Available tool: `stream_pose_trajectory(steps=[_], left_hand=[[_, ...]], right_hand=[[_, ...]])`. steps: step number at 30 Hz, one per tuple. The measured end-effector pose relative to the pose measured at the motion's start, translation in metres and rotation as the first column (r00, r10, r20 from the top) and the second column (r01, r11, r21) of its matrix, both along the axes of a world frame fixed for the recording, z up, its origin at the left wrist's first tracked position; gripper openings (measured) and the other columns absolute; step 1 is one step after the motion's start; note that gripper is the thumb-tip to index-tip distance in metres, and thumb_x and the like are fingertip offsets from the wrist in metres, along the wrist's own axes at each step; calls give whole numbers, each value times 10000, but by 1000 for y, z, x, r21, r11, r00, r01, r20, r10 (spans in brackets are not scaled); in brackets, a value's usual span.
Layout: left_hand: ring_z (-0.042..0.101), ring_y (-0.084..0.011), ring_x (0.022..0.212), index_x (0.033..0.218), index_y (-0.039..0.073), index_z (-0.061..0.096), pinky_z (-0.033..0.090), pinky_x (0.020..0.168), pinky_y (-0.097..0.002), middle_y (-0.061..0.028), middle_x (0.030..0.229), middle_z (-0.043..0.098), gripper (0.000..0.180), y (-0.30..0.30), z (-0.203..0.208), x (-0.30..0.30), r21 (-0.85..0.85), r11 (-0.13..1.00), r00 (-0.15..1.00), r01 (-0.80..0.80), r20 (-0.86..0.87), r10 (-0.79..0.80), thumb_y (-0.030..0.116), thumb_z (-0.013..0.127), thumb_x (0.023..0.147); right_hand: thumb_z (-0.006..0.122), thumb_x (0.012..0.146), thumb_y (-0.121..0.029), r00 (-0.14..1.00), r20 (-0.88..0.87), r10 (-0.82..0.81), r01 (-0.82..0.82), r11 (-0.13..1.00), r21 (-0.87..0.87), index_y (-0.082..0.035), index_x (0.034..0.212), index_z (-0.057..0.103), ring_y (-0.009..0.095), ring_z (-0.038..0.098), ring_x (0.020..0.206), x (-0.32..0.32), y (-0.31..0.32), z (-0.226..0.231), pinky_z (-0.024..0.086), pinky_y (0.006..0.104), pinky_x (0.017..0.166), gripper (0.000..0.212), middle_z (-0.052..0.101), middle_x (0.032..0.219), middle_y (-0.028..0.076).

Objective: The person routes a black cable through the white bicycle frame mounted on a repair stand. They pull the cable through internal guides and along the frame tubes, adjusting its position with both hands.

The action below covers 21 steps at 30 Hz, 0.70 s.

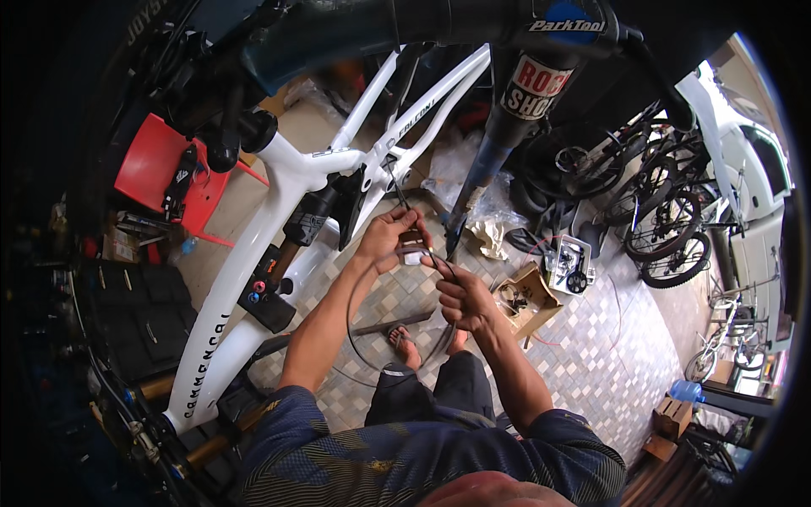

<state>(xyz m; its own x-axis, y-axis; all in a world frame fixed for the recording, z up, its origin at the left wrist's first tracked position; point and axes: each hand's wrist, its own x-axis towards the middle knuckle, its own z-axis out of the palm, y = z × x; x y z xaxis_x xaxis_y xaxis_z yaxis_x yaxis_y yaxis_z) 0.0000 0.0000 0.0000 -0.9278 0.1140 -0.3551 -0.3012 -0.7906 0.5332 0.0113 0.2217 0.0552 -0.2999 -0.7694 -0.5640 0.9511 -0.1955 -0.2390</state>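
Both hands near shut; left hand [389,240], fingers bent, pinches thin dark cable [348,325]; right hand [463,296] curled, thumb and forefinger on same cable. Cable loop hangs between forearms, above knees. White bicycle frame [247,256] to left. Cardboard box [545,313] of parts, right, on tiled floor. Red chair [139,165] past frame; parked bicycles, white vehicle [760,228] farthest right

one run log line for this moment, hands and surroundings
left hand: fingers on dark looped cable; right hand: holding same cable; left side: white bike frame; floor: open cardboard box
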Motion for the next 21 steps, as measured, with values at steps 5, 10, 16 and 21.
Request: stream_pose_trajectory(steps=[5, 10, 16, 21], left_hand=[[703, -227, 734, 1051, 29, 626, 592, 623, -305, -69, 818, 674, 167, -16, -26, -46, -154, 963, 974, -221, 24, 227, 178, 571, 998], [702, -190, 728, 1058, 23, 655, 584, 611, -289, -53, 809, 678, 177, 32, 7, 18, -104, 952, 939, -288, 161, 302, 173, 606, 979], [696, -196, 704, 1027, 17, 648, 577, 603, -296, -93, 838, 696, 159, 8, -15, -33, -49, 941, 941, -335, 40, 337, 159, 599, 976], [698, -211, 738, 1012, 29, 637, 589, 647, -323, -88, 861, 689, 154, 8, 0, -41, -108, 931, 932, -349, 61, 357, 160, 560, 996]], right_hand=[[392, 1048, -238, 977, 147, -156, 170, 982, -83, -161, 1178, 582, 53, 166, 398, -46, -55, -34, 123, 233, 335, 243, 219, 533, -99], [371, 1068, -230, 969, 214, -124, 146, 985, -88, -110, 1355, 519, 27, 155, 391, 13, -9, -1, 129, 214, 326, 345, 225, 535, -100], [402, 1053, -226, 918, 332, -217, 310, 914, -261, -145, 1368, 526, 54, 164, 398, -4, -49, -22, 116, 229, 333, 348, 226, 536, -90], [383, 1044, -216, 977, 102, -189, 202, 971, -128, -153, 1323, 553, 54, 192, 411, -19, -50, -22, 155, 222, 334, 332, 235, 553, -86]])
